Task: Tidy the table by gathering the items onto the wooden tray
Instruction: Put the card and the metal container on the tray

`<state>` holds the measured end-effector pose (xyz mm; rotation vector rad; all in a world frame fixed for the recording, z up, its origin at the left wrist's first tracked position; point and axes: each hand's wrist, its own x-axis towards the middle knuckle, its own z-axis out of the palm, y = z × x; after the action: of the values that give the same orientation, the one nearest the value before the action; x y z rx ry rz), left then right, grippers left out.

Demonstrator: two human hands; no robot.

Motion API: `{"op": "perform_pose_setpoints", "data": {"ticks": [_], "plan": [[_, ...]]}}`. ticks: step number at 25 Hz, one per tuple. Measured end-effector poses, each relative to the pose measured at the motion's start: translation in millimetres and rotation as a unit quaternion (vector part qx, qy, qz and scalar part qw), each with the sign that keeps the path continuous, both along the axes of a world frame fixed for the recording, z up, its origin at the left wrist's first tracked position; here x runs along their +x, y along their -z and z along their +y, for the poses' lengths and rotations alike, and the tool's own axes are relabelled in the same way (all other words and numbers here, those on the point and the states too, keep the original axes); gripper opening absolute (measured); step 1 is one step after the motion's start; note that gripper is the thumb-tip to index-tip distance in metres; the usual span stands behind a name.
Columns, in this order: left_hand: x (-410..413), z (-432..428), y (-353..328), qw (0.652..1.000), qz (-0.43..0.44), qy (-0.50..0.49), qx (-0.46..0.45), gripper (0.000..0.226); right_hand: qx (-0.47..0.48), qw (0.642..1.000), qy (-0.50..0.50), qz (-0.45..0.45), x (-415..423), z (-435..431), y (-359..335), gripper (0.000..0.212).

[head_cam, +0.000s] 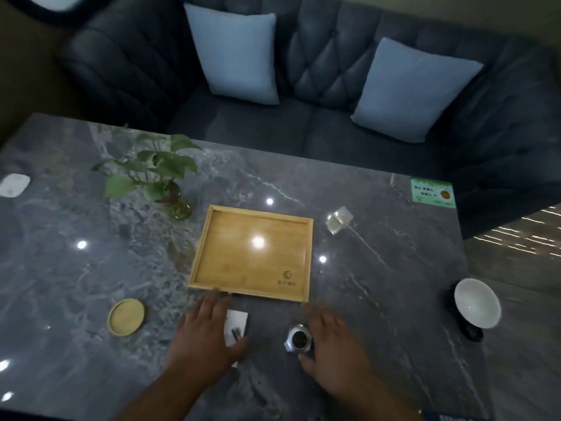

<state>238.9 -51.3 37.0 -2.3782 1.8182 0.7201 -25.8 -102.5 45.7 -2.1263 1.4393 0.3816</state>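
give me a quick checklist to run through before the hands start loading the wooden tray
1. Square wooden tray bare and ready: ok.
2. Left hand free: cannot tell; it lies over the small white card.
3. Right hand free: ok; it is open beside the small silver faceted jar, grip not closed.
4. Jar lid on: not ok; dark contents show, keep it upright.
5. Round wooden coaster reachable: ok, left of the hands.
6. White ceramic bowl safely placed: not ok; it sits at the table's right edge.
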Motion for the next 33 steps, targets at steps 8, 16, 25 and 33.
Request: {"op": "perform_pose_setpoints", "data": {"ticks": [8, 16, 25, 33], "plan": [[33, 2, 14, 0.998, 0.034, -0.024, 0.043, 0.116, 0.034, 0.998, 0.002, 0.048, 38, 8, 5, 0.069], [19, -10, 21, 0.993, 0.011, -0.050, 0.110, 0.131, 0.021, 0.999, 0.015, 0.030, 38, 13, 8, 0.052], [-1, -22, -13, 0.991, 0.000, -0.079, 0.112, 0.102, 0.007, 0.999, -0.036, -0.019, 17, 1, 18, 0.050], [28, -79, -48, 0.996, -0.001, -0.070, 0.048, 0.092, -0.039, 0.994, -0.013, -0.097, 29, -30, -12, 0.050]]}}
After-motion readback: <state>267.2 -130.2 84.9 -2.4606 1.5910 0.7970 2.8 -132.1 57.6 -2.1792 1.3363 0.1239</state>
